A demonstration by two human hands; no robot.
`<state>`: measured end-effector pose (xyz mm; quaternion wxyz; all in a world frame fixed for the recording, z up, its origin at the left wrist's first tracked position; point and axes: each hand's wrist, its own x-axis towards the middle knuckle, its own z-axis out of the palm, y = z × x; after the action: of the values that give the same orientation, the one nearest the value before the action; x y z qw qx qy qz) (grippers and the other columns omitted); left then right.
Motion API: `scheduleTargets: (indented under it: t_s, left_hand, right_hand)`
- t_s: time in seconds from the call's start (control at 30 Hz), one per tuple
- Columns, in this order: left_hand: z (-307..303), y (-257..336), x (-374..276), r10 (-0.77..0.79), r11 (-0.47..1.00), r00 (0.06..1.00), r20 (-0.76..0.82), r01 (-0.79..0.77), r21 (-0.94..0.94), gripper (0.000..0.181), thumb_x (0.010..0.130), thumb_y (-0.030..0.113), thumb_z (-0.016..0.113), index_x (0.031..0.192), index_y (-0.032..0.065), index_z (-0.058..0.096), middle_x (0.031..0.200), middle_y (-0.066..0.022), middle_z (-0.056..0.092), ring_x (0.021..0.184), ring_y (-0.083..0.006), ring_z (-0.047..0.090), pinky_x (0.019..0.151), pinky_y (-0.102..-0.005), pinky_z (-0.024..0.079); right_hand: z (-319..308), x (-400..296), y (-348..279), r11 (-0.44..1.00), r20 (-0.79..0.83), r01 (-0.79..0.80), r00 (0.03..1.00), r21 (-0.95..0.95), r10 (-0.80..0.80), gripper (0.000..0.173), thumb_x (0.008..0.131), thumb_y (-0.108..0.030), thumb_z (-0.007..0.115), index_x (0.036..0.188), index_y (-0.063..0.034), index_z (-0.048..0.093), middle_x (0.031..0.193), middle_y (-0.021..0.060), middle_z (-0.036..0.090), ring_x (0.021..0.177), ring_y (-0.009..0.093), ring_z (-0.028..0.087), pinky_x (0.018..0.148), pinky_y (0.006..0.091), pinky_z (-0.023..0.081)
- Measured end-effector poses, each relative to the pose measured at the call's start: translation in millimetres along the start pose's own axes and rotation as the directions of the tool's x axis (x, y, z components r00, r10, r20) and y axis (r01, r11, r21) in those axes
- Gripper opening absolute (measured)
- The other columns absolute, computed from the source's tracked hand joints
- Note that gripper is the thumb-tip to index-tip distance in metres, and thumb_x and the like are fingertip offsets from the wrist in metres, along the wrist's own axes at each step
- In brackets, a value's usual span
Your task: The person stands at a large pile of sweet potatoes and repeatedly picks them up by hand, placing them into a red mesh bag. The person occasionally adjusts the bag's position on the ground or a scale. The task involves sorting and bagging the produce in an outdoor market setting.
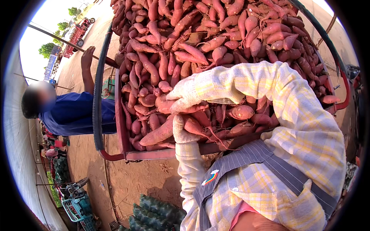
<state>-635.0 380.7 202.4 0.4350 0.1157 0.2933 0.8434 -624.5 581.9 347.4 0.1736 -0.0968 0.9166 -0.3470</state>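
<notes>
Sweet potatoes (150,68) with reddish skins fill a red metal cart bed (150,155). My right hand (185,95), in a pale knitted glove, reaches in from the right, with its fingers around one sweet potato (164,106) in the heap. Just below it, near the cart's edge, is my left hand (183,130), gloved the same way, its fingertips upward. It touches the heap between a large sweet potato (157,133) and a rooted bunch (194,125); its grip is partly hidden. Plaid sleeves cover both arms.
Curved, dark-wrapped rails (99,86) rise at the cart's ends. A person in blue (75,114) stands beside the left end, one arm raised. Green mesh sacks (156,215) lie on the dirt ground below. A teal motor tricycle (79,203) is at lower left, and parked trucks stand at upper left.
</notes>
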Motion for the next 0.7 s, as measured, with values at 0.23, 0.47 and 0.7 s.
scheduleTargets:
  t_s: [0.23,0.47,0.7]
  left_hand:
    - [-20.9,-22.8,15.8,0.056,0.943,0.978,0.203,0.015,-0.331,0.071,0.102,0.05,0.047,0.155,0.0041,0.036,0.156,-0.0149,0.043,0.143,-0.031,0.042,0.122,-0.0455,0.029]
    - [8.3,-17.4,11.1,0.047,0.982,0.993,-0.108,-0.066,-0.176,0.08,0.093,0.049,0.063,0.151,-0.0008,0.041,0.149,-0.0163,0.05,0.139,-0.0329,0.046,0.12,-0.0459,0.034]
    - [6.1,-18.7,12.5,0.022,0.972,0.998,-0.06,-0.036,-0.234,0.082,0.093,0.048,0.064,0.15,-0.0049,0.04,0.148,-0.0176,0.051,0.138,-0.0326,0.048,0.121,-0.0448,0.032]
  right_hand:
    - [34.0,19.3,54.9,0.912,-0.576,0.29,0.814,0.29,-0.075,0.052,0.096,-0.041,0.065,0.135,-0.0067,0.057,0.12,0.0165,0.064,0.107,0.026,0.066,0.094,0.0442,0.053]
    - [-54.9,47.2,107.5,0.759,-0.594,-0.438,0.8,-0.481,0.085,0.038,0.091,-0.037,0.066,0.123,-0.0161,0.065,0.114,0.015,0.068,0.109,0.034,0.067,0.088,0.0528,0.053]
    - [-4.0,128.5,142.4,0.25,-0.804,-0.804,0.58,-0.54,0.132,0.048,0.104,-0.047,0.044,0.108,-0.0124,0.077,0.115,0.0162,0.062,0.098,0.037,0.062,0.076,0.0592,0.048]
